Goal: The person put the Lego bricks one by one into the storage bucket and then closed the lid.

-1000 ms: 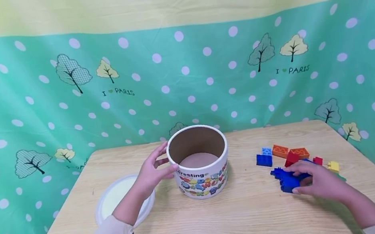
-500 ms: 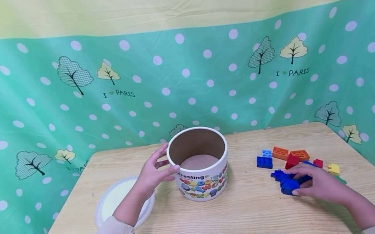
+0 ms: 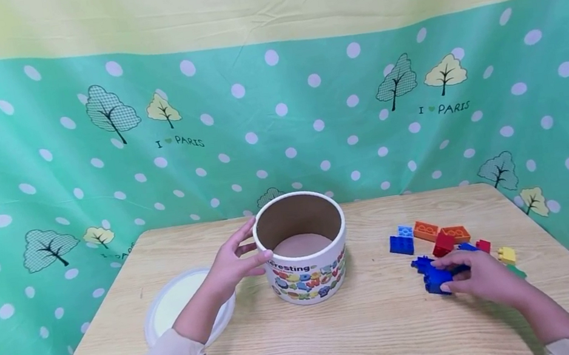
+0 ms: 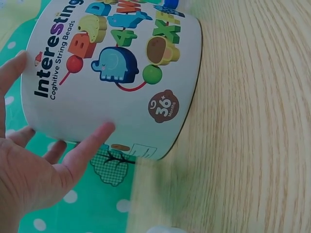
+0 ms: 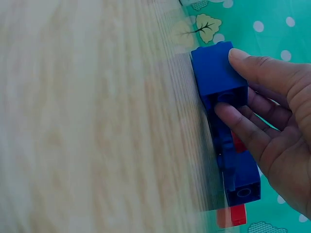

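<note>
In the head view my left hand [image 3: 231, 265] touches the left side of a round white tub [image 3: 307, 278] with its fingers spread. The tub stands upright, uncovered, with printed letters and toy beads on its wall. In the left wrist view, the thumb of the left hand [image 4: 43, 170] lies straight against the printed wall. On the right, my right hand [image 3: 483, 273] pinches a blue building block [image 3: 435, 281] low over the table. The right wrist view has the thumb of the right hand [image 5: 277, 111] on one face of the blue block [image 5: 218, 70] and a finger at its lower edge.
Several loose building blocks lie around the right hand: a blue block [image 3: 401, 244], orange blocks [image 3: 426, 230], a red block [image 3: 443, 244] and a yellow block [image 3: 506, 255]. A white round lid [image 3: 171, 305] lies under the left forearm. A polka-dot curtain [image 3: 274, 111] hangs behind the table [image 3: 343, 346].
</note>
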`<control>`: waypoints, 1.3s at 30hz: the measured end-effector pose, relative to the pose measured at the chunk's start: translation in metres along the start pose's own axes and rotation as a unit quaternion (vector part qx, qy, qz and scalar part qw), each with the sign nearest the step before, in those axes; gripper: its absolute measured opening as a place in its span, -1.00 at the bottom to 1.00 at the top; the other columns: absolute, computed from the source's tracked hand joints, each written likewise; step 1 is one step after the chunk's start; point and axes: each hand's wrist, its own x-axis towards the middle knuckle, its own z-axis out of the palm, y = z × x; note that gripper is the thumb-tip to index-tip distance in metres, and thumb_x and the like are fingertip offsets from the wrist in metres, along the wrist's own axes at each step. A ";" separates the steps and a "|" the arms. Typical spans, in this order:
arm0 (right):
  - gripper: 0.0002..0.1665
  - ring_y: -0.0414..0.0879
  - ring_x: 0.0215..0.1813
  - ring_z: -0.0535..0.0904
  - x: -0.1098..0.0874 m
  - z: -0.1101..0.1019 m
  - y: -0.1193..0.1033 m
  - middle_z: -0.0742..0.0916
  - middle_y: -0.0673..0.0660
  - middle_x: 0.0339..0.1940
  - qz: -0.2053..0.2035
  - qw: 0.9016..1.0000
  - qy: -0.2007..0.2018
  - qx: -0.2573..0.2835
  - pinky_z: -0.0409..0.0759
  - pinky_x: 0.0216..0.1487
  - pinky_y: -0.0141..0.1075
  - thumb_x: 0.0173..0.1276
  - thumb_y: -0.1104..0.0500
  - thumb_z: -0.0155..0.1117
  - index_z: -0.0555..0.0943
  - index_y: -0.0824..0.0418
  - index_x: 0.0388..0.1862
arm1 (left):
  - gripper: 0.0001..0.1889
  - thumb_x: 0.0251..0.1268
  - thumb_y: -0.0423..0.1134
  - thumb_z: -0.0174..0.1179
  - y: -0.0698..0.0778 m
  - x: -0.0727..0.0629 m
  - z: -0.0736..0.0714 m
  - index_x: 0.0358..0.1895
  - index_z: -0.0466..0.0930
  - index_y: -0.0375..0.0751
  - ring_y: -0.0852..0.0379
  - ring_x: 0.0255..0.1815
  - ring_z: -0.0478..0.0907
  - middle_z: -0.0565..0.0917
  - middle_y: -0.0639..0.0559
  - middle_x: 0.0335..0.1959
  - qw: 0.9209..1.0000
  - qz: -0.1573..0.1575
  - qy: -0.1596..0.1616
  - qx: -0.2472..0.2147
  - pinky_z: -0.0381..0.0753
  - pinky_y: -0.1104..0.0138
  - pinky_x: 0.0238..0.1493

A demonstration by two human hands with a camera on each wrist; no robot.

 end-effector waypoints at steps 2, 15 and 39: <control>-0.46 0.13 0.06 0.58 0.000 -0.001 -0.001 0.66 0.18 0.05 -0.005 1.000 0.003 0.003 0.69 -0.16 -0.28 0.08 0.03 0.55 0.69 0.14 0.06 | -0.07 0.14 -0.26 0.41 0.000 0.000 0.000 0.55 0.06 0.02 -0.39 0.41 0.14 0.14 -0.29 0.46 1.000 -0.002 -0.001 -0.004 0.65 -0.06 -0.06; -0.51 0.12 0.04 0.60 0.008 -0.005 -0.017 0.64 0.21 0.06 -0.063 0.998 0.024 0.017 0.68 -0.13 -0.31 0.14 0.04 0.52 0.69 0.15 0.06 | -0.05 0.12 -0.26 0.42 0.002 -0.002 0.001 0.56 0.05 0.03 -0.40 0.41 0.13 0.12 -0.30 0.46 1.000 -0.006 0.002 -0.014 0.66 -0.04 -0.09; -0.53 0.01 0.03 0.63 0.051 -0.044 -0.108 0.67 0.10 0.02 -0.185 0.982 0.009 0.022 0.66 0.01 -0.18 0.19 0.07 0.49 0.67 0.18 0.07 | -0.06 0.13 -0.28 0.41 0.002 -0.002 0.003 0.56 0.05 0.04 -0.39 0.41 0.13 0.13 -0.27 0.47 1.000 -0.010 0.004 -0.010 0.64 -0.07 -0.05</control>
